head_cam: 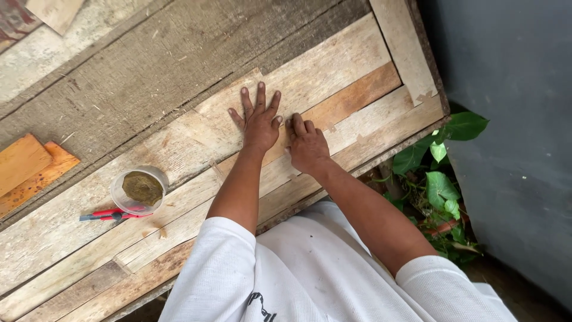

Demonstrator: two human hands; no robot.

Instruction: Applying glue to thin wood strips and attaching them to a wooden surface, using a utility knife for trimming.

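Observation:
My left hand [259,119] lies flat with its fingers spread on a pale wooden plank [333,56] of a panel made of several joined boards. Right beside it, my right hand [307,146] rests on the same surface with its fingers curled, fingertips pressing at the seam next to an orange-brown plank [363,92]. Whether the right hand holds anything small under its fingers is hidden. Both forearms reach out from white sleeves.
A clear plastic cup [140,191] of brownish-green paste stands on the boards at the left, with a red utility knife [110,215] beside it. Orange wood offcuts [27,170] lie at the far left. Green leafy plants [441,173] and a grey wall [512,89] are at the right.

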